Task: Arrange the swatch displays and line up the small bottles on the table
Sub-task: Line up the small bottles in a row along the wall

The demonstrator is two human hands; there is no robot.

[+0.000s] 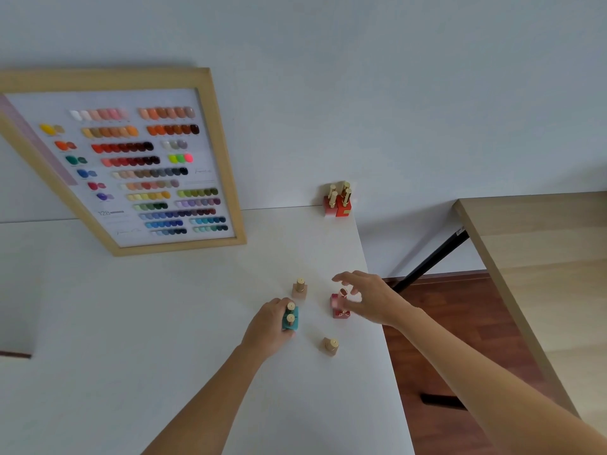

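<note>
A wood-framed swatch display (131, 165) with rows of coloured nail tips leans against the wall at the back left of the white table (147, 323). My left hand (267, 330) grips two teal bottles (290, 318) with gold caps. My right hand (364, 298) hovers with fingers spread at a pair of red and pink bottles (338, 305), blurred; whether it holds them is unclear. A beige bottle (299, 289) stands behind the teal pair, and another beige bottle (329, 346) stands nearer me. Several red and orange bottles (338, 200) cluster at the table's back right corner.
The table's right edge (377, 307) runs just beside my right hand, with dark wood floor (460, 339) below. A light wooden table (542, 257) with a black leg (433, 261) stands to the right. The pale wall rises behind.
</note>
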